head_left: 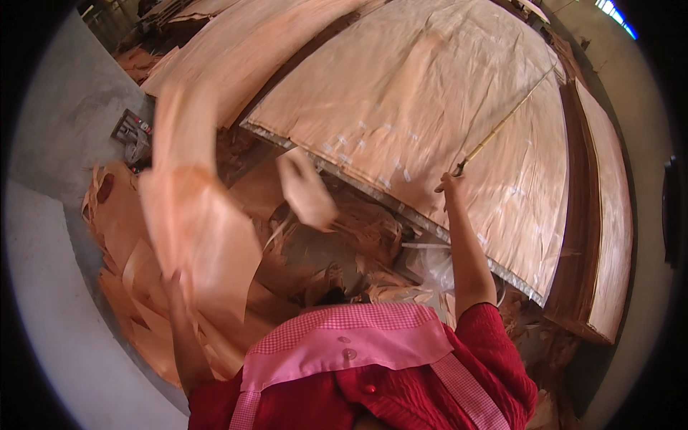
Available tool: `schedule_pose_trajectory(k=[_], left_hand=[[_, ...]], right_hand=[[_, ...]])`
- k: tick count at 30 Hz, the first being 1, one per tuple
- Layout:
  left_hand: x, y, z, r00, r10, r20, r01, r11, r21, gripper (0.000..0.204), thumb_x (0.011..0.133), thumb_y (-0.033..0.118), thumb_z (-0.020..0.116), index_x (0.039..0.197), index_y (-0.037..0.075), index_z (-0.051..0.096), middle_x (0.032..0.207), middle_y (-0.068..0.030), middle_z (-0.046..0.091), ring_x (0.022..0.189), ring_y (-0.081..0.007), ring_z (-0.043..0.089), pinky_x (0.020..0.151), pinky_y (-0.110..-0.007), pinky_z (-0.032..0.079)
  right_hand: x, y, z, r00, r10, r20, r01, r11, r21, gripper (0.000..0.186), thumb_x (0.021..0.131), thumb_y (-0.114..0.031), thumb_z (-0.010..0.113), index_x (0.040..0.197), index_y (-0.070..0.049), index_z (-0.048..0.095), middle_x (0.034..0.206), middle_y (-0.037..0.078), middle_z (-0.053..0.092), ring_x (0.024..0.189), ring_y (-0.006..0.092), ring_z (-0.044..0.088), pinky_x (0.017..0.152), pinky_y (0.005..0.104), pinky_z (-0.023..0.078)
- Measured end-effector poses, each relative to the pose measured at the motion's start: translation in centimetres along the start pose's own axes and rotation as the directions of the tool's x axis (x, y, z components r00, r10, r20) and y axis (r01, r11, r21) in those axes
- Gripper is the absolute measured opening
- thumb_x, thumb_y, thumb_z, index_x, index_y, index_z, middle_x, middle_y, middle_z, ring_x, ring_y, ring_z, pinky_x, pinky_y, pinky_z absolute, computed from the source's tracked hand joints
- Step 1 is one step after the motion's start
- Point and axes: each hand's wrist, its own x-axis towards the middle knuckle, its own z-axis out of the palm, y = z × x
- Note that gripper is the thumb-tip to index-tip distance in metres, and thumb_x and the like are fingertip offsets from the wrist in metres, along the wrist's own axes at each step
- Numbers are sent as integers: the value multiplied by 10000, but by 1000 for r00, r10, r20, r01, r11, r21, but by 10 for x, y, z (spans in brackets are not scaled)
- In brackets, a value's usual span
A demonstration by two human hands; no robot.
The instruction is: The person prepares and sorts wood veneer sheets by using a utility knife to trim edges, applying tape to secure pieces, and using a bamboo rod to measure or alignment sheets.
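Note:
My right hand (pixel 451 185) is closed round the dark grip of a long thin rod (pixel 505 118), which slants up and to the right over a large wood veneer sheet (pixel 430 93). That sheet is wrinkled, with small pale tape pieces, and tops a broad stack. At the left, my left hand (pixel 178 290) grips the lower part of a torn veneer piece (pixel 204 229), smeared by motion; some of its fingers are hidden. A smaller blurred veneer scrap (pixel 307 192) appears in the air between that piece and the stack's near edge.
Loose veneer scraps (pixel 136 265) pile on the floor at the left. Another veneer stack (pixel 609 208) stands at the right, and one (pixel 244 57) at the far left. A clear plastic bag (pixel 433 265) hangs by the stack's near edge. A grey wall (pixel 50 244) borders the left.

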Motion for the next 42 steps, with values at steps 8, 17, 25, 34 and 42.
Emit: schedule_pose_trajectory(k=[8,17,25,34,42], left_hand=[[-245,-61,-247,656,-490,-574,751,500,432,355,842,214,460,1053,-58,548,1044,-170,583,938,-249,561,768,-343,467],[-50,-32,-4,959,-15,282,-112,896,431,398,861,210,446,1184,-23,453,1189,-138,501,1096,-218,472,887,-281,381],[109,220,349,875,452,172,-483,799,359,229,735,267,614,831,62,641,1003,-107,554,965,-283,483,814,-399,403],[110,207,436,988,-42,148,54,995,-78,402,775,244,611,1107,47,503,1159,-115,466,1066,-206,460,838,-380,401],[125,300,424,930,-137,342,352,603,-715,221,823,109,550,1008,-3,591,762,-54,606,705,-140,554,646,-261,445]], right_hand=[[-114,19,-22,962,-242,-128,253,964,76,101,684,-75,571,697,-1,503,521,26,460,451,121,462,406,280,356],[-153,-33,37,969,-247,-18,247,969,13,300,705,-96,583,966,22,493,651,94,510,589,213,489,575,320,418],[-163,12,92,987,-148,68,156,978,-135,378,752,-178,607,1046,27,487,785,176,572,696,273,552,632,348,433],[-153,-46,46,957,231,176,-140,897,-418,284,801,-221,580,1019,-39,587,607,66,610,524,119,584,479,267,440],[-133,-61,60,938,300,172,-298,954,-39,271,824,-148,539,1048,3,565,588,24,568,434,68,471,394,226,370]])
